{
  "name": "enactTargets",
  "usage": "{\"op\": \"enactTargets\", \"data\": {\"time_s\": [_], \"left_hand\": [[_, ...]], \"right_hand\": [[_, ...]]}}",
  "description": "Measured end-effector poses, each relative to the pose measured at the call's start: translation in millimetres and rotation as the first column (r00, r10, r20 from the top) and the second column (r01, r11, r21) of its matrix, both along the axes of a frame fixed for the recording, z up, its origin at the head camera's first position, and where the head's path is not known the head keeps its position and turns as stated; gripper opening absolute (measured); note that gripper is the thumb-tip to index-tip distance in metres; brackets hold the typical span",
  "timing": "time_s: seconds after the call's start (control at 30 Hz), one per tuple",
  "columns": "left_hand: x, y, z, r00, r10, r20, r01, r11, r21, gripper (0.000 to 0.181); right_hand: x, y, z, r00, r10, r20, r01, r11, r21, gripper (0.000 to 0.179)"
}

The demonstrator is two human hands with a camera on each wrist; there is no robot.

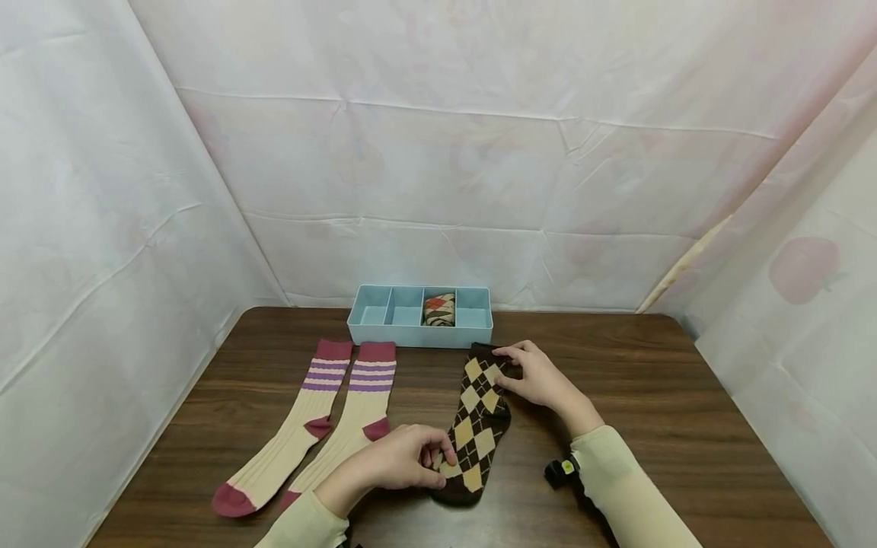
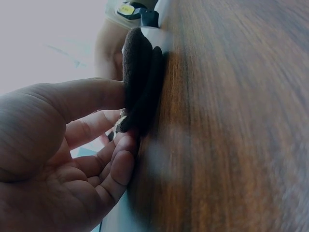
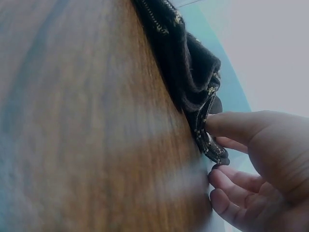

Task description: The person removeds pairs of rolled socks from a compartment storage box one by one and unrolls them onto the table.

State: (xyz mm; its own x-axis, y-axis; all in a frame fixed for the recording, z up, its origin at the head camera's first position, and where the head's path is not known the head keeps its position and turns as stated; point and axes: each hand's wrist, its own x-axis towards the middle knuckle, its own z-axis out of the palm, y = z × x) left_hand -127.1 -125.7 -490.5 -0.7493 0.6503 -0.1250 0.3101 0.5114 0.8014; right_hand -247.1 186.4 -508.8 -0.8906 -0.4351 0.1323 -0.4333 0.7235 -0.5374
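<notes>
Dark brown argyle socks (image 1: 473,430) with tan and yellow diamonds lie flat on the table, cuff end away from me. Two dark layers (image 2: 140,72) show at the toe in the left wrist view, one on top of the other. At that toe end my left hand (image 1: 404,457) pinches the edge between thumb and curled fingers. My right hand (image 1: 541,377) holds the right side of the cuff, its thumb against the layered fabric (image 3: 195,92) in the right wrist view. Some fingertips are hidden behind the fabric.
Two cream socks (image 1: 288,449) with maroon toes and purple stripes lie side by side on the left. At the back stands a light blue divided box (image 1: 418,336); one compartment contains a rolled argyle sock (image 1: 439,310). White curtains (image 1: 438,167) surround the wooden table (image 1: 658,426).
</notes>
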Motion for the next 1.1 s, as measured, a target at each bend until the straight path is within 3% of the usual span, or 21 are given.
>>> {"op": "enactTargets", "data": {"time_s": [0.23, 0.6, 0.77, 0.97, 1.1], "left_hand": [[0.4, 0.1, -0.2, 1.000, -0.009, -0.009, 0.009, 1.000, -0.003, 0.027], [3.5, -2.4, 6.2, 0.997, -0.080, -0.010, 0.080, 0.995, -0.059, 0.025], [12.0, 2.0, 12.3, 0.995, -0.069, -0.074, 0.059, 0.990, -0.126, 0.024], [27.4, 10.6, 19.5, 0.991, -0.012, -0.134, -0.014, 0.982, -0.189, 0.024], [29.8, 12.7, 19.2, 0.988, 0.000, -0.156, -0.033, 0.977, -0.209, 0.028]], "right_hand": [[0.9, -1, 0.8, 1.000, 0.016, -0.011, -0.015, 1.000, 0.014, 0.052], [3.0, -5, 3.3, 0.997, 0.072, 0.009, -0.072, 0.997, -0.030, 0.051], [4.1, -5, 4.1, 0.997, 0.067, 0.028, -0.066, 0.997, -0.037, 0.054], [1.9, -3, 3.8, 0.997, 0.065, 0.041, -0.063, 0.998, -0.031, 0.055], [2.2, -4, 4.4, 0.997, 0.077, 0.033, -0.076, 0.997, -0.028, 0.053]]}}
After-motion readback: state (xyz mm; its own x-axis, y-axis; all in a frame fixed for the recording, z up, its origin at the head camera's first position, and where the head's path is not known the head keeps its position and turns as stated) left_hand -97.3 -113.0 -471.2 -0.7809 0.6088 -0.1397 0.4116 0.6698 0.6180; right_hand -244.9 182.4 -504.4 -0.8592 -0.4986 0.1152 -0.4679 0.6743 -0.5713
